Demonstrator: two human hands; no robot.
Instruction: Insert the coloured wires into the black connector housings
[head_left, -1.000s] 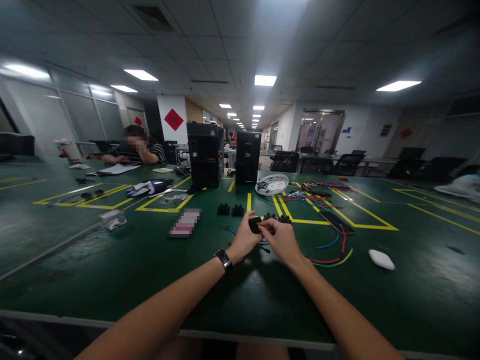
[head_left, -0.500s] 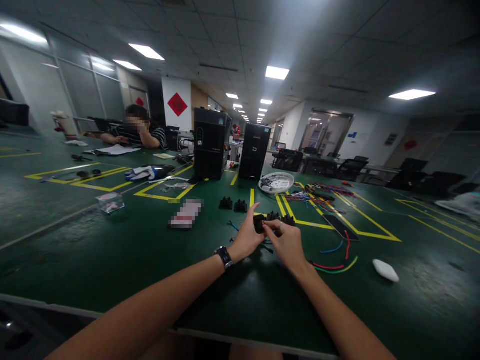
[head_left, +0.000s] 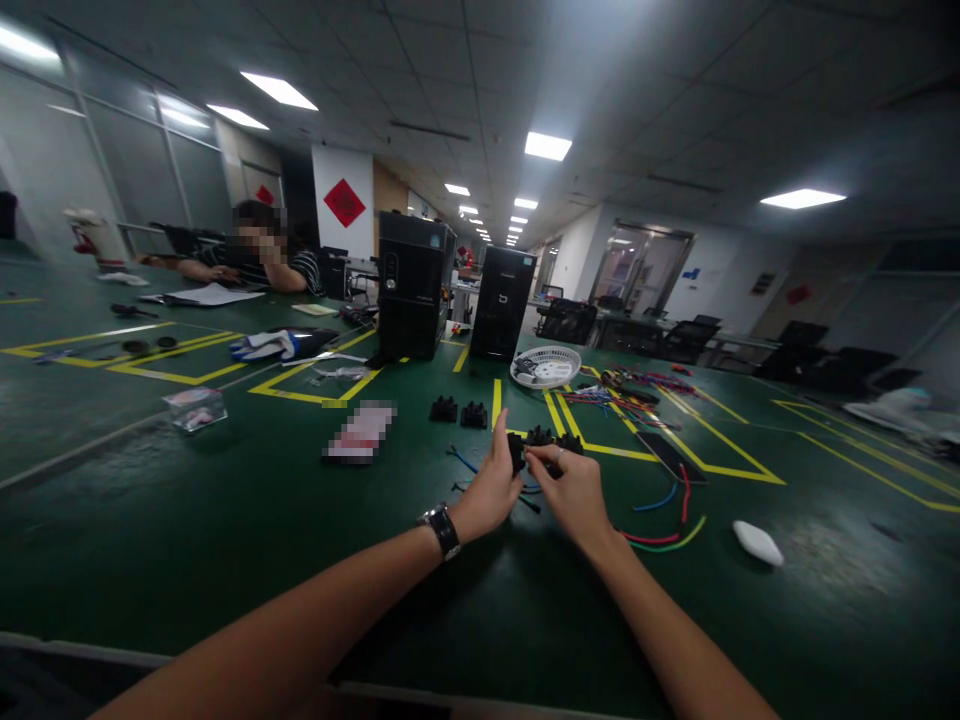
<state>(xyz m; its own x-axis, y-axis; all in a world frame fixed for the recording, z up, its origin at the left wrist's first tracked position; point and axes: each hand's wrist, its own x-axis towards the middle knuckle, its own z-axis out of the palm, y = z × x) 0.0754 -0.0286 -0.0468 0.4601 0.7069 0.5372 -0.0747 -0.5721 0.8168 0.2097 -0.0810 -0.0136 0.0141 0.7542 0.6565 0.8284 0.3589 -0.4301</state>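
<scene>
My left hand is closed around a small black block, with the thumb pointing up. Close against the block's right side, the fingertips of my right hand are pinched together; whatever they hold is too small to make out. Just behind my hands stand two similar black blocks, one partly covered by the other things around it and one above my right knuckles. Two more black pieces, a left one and a right one, sit farther left. A blue wire lies by my left hand.
Red and green wires and a white rounded object lie on the right. Beyond are a dark flat panel, a white basket, bundled wires and two black computer towers. A clear box is left; a person sits behind.
The whole scene has shifted slightly left in view as my head turned. Both hands stay together at the black block, with little visible change in grip.
</scene>
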